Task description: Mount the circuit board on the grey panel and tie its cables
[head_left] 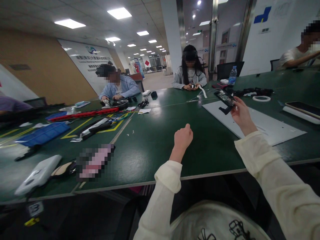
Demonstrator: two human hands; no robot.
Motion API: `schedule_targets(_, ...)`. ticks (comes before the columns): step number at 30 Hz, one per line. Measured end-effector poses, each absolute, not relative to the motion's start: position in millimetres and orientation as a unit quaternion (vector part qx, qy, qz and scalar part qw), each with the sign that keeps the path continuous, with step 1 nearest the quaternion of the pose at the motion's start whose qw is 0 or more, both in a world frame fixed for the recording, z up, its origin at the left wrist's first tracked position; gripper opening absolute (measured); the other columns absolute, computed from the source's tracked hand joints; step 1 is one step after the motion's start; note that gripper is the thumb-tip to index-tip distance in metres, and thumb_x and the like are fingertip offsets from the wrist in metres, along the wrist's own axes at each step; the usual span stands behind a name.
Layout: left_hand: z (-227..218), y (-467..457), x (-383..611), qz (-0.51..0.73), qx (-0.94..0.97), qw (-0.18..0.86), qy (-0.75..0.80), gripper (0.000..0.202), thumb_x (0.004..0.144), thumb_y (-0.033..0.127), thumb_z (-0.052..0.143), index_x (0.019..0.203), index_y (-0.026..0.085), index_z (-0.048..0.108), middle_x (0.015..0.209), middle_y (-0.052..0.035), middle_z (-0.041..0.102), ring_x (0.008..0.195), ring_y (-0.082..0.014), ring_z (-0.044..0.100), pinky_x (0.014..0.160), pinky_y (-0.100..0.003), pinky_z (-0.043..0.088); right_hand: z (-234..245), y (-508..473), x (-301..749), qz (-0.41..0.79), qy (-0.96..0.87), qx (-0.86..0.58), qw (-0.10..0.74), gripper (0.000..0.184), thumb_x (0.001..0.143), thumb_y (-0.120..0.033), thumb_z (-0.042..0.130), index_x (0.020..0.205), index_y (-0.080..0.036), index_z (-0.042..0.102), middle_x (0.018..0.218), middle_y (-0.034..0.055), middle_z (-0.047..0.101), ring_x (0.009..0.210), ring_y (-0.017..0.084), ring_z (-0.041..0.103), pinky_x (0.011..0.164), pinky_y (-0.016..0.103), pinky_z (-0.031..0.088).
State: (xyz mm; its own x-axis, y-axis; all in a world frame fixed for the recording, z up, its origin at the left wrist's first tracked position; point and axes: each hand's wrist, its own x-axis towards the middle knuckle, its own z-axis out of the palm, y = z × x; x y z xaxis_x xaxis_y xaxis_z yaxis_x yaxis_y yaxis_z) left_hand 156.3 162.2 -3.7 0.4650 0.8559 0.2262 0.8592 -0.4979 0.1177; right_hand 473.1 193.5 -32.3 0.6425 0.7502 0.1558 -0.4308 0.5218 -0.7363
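My right hand (241, 111) is closed on the edge of a small circuit board (225, 97), raised above the white panel (270, 128). A black bracket-like part (226, 110) hangs at the board's lower side, by my fingertips. Over the green table (150, 140), my left hand (183, 136) is curled with its thumb on top. Its fingers face away from me, so whatever they may hold is hidden.
Left lie a pixelated pink item (97, 161), a white device (38, 175), a blue tray (43, 133) and long red parts (85, 114). A tape roll (261, 98), a phone (303, 109) and a water bottle (232, 76) are right. Several people sit around the table.
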Motion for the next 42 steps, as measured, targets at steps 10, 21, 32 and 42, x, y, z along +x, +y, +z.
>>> schedule_targets(10,3.3,160.3,153.9,-0.213,-0.815,0.028,-0.539,0.027,0.099,0.022,0.033,0.123,0.018,0.044,0.104,-0.0099,0.065,0.089,-0.0188,0.065,0.07,-0.026,0.047,-52.2,192.7,403.0,0.532,-0.341,-0.448,0.632,0.033,0.065,-0.01,0.073,0.097,-0.019,0.07,0.087,0.002,0.07,0.071,0.011,0.064,0.062,0.02,0.055)
schedule_targets(21,-20.0,169.0,157.6,-0.197,-0.895,0.062,-0.396,0.043,0.099,0.041,0.035,0.134,0.017,0.044,0.139,-0.0114,0.049,0.131,-0.0248,0.04,0.106,-0.04,0.036,-60.8,188.6,344.6,0.549,-0.458,-0.443,0.541,0.051,0.071,-0.027,0.076,0.12,-0.029,0.06,0.107,0.0017,0.066,0.086,0.014,0.064,0.071,0.025,0.054)
schedule_targets(32,-30.4,174.8,155.2,-0.111,-0.912,0.075,-0.388,0.039,0.096,0.025,0.041,0.134,0.019,0.045,0.137,-0.0104,0.052,0.129,-0.0228,0.043,0.104,-0.039,0.037,-70.5,200.7,362.6,0.372,-0.527,-0.543,0.538,0.056,0.081,-0.034,0.063,0.134,-0.028,0.048,0.111,0.0045,0.067,0.087,0.016,0.065,0.078,0.03,0.054)
schedule_targets(42,-32.2,178.4,155.1,-0.105,-0.911,0.072,-0.392,0.035,0.097,0.026,0.042,0.131,0.022,0.049,0.136,-0.0089,0.052,0.128,-0.0234,0.045,0.104,-0.041,0.037,-55.8,183.0,479.1,-0.033,-0.482,-0.756,0.441,0.034,0.083,-0.02,0.053,0.115,-0.012,0.064,0.121,0.0175,0.062,0.119,0.027,0.054,0.108,0.047,0.034)
